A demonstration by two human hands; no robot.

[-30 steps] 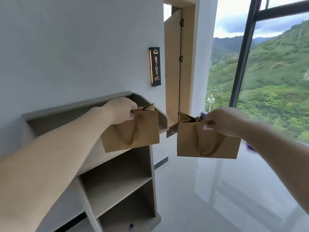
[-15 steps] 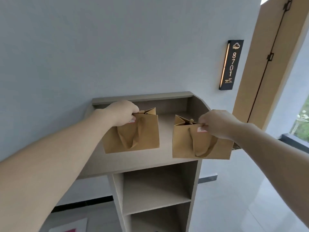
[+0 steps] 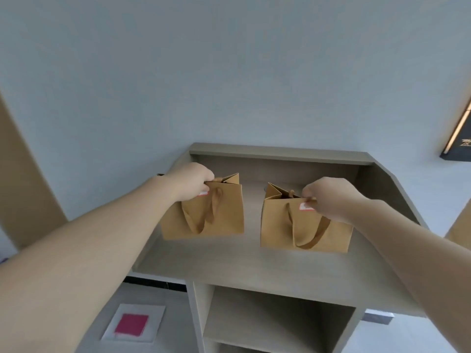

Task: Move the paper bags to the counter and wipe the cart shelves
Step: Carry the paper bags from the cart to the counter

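Two small brown paper bags with ribbon handles are over the grey counter top [image 3: 229,261]. My left hand [image 3: 190,182] grips the top edge of the left bag [image 3: 224,212]. My right hand [image 3: 331,200] pinches the top edge of the right bag [image 3: 283,225]. Both bags hang upright with their bottoms at or just above the counter surface; whether they touch it I cannot tell. A small white and red sticker shows near the top of each bag.
The counter has a raised back ledge [image 3: 277,151] and angled side walls against a pale wall. Open shelves [image 3: 267,327] lie below it. A white sheet with a pink square [image 3: 132,323] lies on the floor at the lower left. A dark room sign [image 3: 458,138] hangs at the right.
My view has swung left and down onto the counter. Both hands have carried the bags from beside the counter to over its top, side by side and lower.
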